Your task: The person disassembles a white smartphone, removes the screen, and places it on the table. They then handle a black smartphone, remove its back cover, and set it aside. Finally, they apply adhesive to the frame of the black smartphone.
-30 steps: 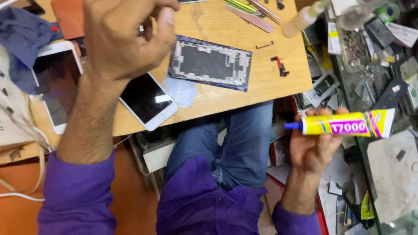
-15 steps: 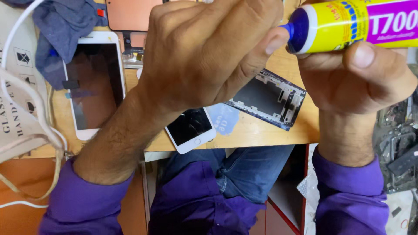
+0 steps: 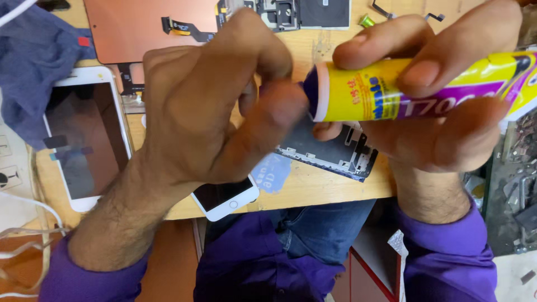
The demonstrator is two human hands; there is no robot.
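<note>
My right hand (image 3: 442, 112) grips a yellow and purple glue tube (image 3: 391, 89), held sideways with its nozzle end pointing left. The fingers of my left hand (image 3: 212, 106) pinch at the tube's blue cap end (image 3: 309, 89); the cap itself is hidden behind them and blurred. Both hands hover close to the camera above the wooden bench (image 3: 313, 190). Beneath them lies an opened phone frame (image 3: 341, 154) and a white phone (image 3: 226, 198) at the bench's front edge.
A white tablet (image 3: 84, 134) lies at the left, partly under a blue cloth (image 3: 33, 61). A copper-coloured screen back (image 3: 140, 28) and small parts sit at the far side. White cables (image 3: 22, 223) hang at the left. Cluttered tools lie at the right.
The hands have come closer to the camera. My left fingers have closed onto the tube's cap end, and the tube has dropped a little lower in view.
</note>
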